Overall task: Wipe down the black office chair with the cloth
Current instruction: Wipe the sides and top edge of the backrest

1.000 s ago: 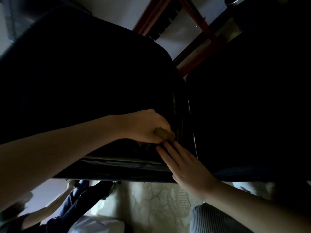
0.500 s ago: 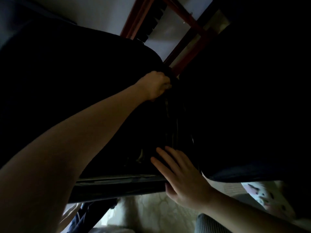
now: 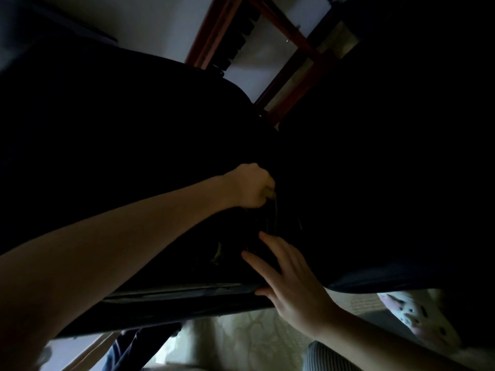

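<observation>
The black office chair (image 3: 128, 135) fills most of the view, very dark and seen from close below. My left hand (image 3: 250, 184) grips a small olive-coloured cloth (image 3: 268, 193) and presses it against a dark seam in the chair's middle. Only a small bit of the cloth shows past my fingers. My right hand (image 3: 289, 279) rests flat on the chair's lower edge, fingers straight and spread, below and right of the left hand.
Reddish wooden frame pieces (image 3: 289, 30) cross the pale wall at the top. A light patterned surface (image 3: 241, 341) lies below the chair. A spotted white fabric (image 3: 417, 314) sits at lower right, a striped fabric (image 3: 329, 357) at the bottom.
My left hand with the cloth went up the chair's seam, then came back down to mid-height. My right hand stayed on the lower edge.
</observation>
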Demonstrator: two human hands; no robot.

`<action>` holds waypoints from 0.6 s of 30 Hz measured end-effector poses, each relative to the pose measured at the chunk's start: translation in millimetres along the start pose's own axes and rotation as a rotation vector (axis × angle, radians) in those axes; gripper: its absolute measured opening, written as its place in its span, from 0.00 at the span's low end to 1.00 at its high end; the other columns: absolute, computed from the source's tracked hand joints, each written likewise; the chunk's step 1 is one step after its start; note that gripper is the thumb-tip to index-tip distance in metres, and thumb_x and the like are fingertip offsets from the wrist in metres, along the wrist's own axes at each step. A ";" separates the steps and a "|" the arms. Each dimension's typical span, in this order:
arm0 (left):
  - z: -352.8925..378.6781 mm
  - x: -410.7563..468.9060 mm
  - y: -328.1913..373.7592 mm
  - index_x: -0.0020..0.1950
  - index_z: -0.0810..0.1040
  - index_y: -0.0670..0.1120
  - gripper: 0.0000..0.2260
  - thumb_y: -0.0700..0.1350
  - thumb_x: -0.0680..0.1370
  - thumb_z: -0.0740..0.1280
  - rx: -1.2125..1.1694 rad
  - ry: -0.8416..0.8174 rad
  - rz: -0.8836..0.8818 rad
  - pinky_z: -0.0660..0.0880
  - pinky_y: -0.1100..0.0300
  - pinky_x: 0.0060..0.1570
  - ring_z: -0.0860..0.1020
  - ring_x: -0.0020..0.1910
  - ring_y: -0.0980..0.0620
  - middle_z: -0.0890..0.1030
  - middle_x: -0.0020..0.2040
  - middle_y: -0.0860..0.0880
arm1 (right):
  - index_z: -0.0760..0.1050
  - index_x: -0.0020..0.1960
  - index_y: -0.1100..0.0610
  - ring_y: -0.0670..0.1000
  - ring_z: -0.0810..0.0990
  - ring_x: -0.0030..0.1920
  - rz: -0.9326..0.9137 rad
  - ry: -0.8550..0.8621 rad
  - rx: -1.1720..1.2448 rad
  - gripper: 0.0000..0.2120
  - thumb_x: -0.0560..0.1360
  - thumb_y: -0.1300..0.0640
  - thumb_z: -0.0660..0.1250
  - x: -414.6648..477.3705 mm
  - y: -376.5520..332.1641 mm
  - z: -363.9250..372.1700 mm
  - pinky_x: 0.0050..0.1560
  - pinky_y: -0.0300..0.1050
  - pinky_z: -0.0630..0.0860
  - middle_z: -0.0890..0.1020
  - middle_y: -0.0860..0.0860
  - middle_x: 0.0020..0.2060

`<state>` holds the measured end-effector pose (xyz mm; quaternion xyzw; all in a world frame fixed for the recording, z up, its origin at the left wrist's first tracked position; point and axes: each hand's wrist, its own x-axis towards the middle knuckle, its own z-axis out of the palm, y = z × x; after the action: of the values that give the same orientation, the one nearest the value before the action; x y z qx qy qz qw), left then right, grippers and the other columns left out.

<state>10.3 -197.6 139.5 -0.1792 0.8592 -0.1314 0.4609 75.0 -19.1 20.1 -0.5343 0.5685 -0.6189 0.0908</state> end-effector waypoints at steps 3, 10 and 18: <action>5.1 -24.5 25.0 0.55 0.80 0.48 0.10 0.45 0.78 0.62 0.072 -0.049 0.063 0.73 0.58 0.48 0.77 0.49 0.52 0.81 0.52 0.51 | 0.61 0.69 0.50 0.54 0.65 0.67 0.107 0.004 0.058 0.42 0.62 0.54 0.79 -5.6 -4.2 1.7 0.66 0.50 0.62 0.64 0.55 0.67; -20.6 -35.9 34.4 0.52 0.80 0.47 0.07 0.44 0.75 0.67 -0.060 -0.302 0.135 0.64 0.70 0.32 0.71 0.37 0.61 0.78 0.40 0.54 | 0.52 0.76 0.51 0.50 0.65 0.68 0.151 -0.048 0.111 0.54 0.60 0.66 0.79 -18.5 -20.6 11.5 0.69 0.43 0.62 0.63 0.49 0.70; -10.3 65.9 -21.4 0.51 0.78 0.44 0.06 0.41 0.78 0.63 -0.070 -0.058 -0.115 0.77 0.55 0.47 0.78 0.47 0.49 0.77 0.48 0.48 | 0.45 0.77 0.50 0.49 0.63 0.68 0.139 -0.044 0.159 0.65 0.51 0.68 0.79 -19.9 -18.3 16.8 0.63 0.46 0.71 0.63 0.46 0.71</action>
<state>-28.1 -244.5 104.4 -0.2479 0.8380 -0.1221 0.4705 105.1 -8.8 20.0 -0.4982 0.5509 -0.6426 0.1880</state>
